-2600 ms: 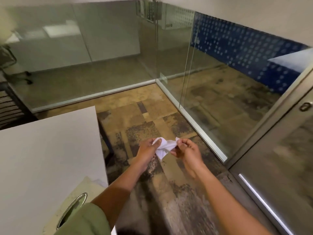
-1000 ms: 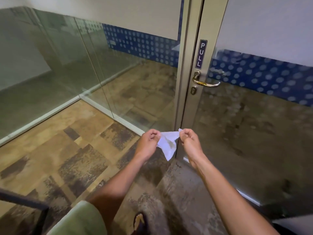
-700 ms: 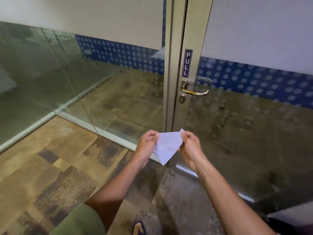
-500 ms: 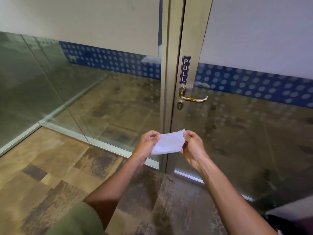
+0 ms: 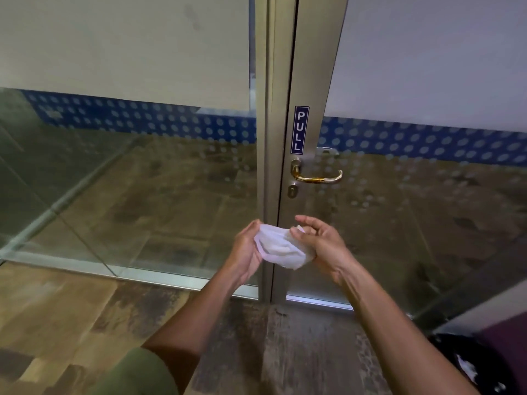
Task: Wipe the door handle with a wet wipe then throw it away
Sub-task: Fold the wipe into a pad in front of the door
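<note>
Where the head view looks down at a glass door, the wet wipe (image 5: 281, 248) hangs bunched between both hands just below the middle of the frame. The left hand (image 5: 246, 246) curls around the wipe's left end, pinching it; its fingertips are hidden behind the cloth. The right hand (image 5: 320, 243) cups the right end with its fingers partly spread, the thumb and the lower fingers pressing the wipe, so it grips loosely. How the wipe is folded inside the right palm cannot be made out.

The brass door handle (image 5: 316, 175) sits above the hands, right of centre, apart from the wipe and untouched. A second handle behind the glass shows only as a faint grey shape. Above it a blue PULL sign (image 5: 300, 130) runs down the metal door frame (image 5: 285, 67), and a keyhole (image 5: 292, 191) lies just under the handle.

At the lower right corner a dark bin (image 5: 467, 369) is cut off by the frame edge, its contents blurred. A green sleeve (image 5: 137, 374) is clipped at the bottom edge.
</note>
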Available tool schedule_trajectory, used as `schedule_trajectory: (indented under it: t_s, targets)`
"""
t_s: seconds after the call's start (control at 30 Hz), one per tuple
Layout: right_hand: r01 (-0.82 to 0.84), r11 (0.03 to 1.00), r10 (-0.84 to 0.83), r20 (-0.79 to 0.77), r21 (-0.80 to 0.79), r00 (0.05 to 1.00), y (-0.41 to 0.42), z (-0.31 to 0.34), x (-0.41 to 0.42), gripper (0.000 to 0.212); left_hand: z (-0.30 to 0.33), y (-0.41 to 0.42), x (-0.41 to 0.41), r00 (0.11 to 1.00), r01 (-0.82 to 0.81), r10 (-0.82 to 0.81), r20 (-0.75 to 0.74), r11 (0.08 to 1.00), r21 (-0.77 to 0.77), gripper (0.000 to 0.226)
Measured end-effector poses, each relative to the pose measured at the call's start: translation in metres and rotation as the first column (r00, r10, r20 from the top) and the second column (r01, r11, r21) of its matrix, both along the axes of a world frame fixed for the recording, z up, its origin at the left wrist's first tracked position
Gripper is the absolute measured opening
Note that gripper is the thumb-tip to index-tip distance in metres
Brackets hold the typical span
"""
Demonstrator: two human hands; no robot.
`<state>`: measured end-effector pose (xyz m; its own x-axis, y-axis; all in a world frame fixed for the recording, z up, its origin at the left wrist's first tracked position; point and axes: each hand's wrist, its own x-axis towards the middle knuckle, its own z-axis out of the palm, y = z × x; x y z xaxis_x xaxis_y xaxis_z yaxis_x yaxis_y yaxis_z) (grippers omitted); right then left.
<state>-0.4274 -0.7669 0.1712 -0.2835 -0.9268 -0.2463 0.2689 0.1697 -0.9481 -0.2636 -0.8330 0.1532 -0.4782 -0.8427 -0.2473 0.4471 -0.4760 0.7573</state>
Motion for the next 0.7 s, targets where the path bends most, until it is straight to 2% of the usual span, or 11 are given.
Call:
schedule_trajectory:
  t_s: [0.07,0.13,0.23,0.3,0.4,0.47,0.57,0.63,0.7]
  targets:
    - [-0.011,0.998,0.02,-0.127,0.068,0.992,-0.002,0.0,-0.002,0.037,-0.002,-0.007,-0.003,0.986,-0.016,0.022,0.166,0.999,-0.038,0.029]
    - [0.042,0.993,-0.021,-0.189,0.109,0.982,-0.005,-0.002,-0.003,0.03,-0.006,-0.013,-0.005,0.936,-0.013,0.058,0.348,0.991,-0.13,0.026]
    - [0.131,0.986,-0.11,-0.19,0.104,0.976,-0.009,-0.001,-0.006,0.02,-0.006,-0.018,-0.008,0.893,0.039,0.063,0.446,0.976,-0.216,0.021]
    - [0.219,0.972,-0.205,-0.149,0.087,0.968,-0.011,0.003,-0.01,0.017,-0.006,-0.021,-0.009,0.89,0.067,0.036,0.454,0.976,-0.209,0.022]
    - [0.286,0.956,-0.285,-0.019,0.067,0.958,-0.011,0.009,-0.018,0.017,-0.011,-0.025,-0.009,0.927,0.114,-0.062,0.371,0.986,-0.122,0.019]
    - [0.316,0.947,-0.317,0.018,0.053,0.948,-0.01,0.013,-0.024,0.014,-0.015,-0.026,-0.008,0.937,0.251,-0.238,0.257,0.968,-0.021,0.022]
    - [0.342,0.939,-0.342,0.11,0.016,0.933,-0.008,0.02,-0.035,0.011,-0.022,-0.027,-0.005,0.858,0.483,-0.481,0.182,0.875,0.036,0.02]
    - [0.344,0.939,-0.34,0.153,-0.001,0.928,-0.007,0.024,-0.042,0.013,-0.024,-0.027,-0.01,0.84,0.501,-0.495,0.221,0.865,0.031,0.017]
    - [0.374,0.927,-0.363,0.219,-0.013,0.906,-0.005,0.026,-0.047,0.015,-0.025,-0.025,-0.019,0.867,0.439,-0.433,0.245,0.898,0.031,0.01]
